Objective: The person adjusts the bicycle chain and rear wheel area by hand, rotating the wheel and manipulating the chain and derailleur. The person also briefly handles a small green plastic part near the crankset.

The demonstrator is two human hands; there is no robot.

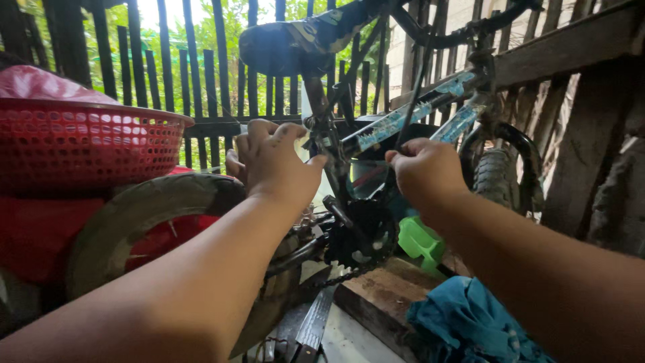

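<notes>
Glossy metal bike frame (396, 124); perforated plastic basket (80, 144); rough wood plank (376, 296).

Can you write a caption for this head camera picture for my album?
Two hands, left hand and right hand, at a small bicycle's frame beside a red basket.

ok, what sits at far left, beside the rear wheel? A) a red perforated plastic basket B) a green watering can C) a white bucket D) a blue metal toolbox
A: a red plastic basket with a mesh of small holes sits at the left edge, above the muddy rear wheel of the bicycle that both hands reach toward.
</notes>
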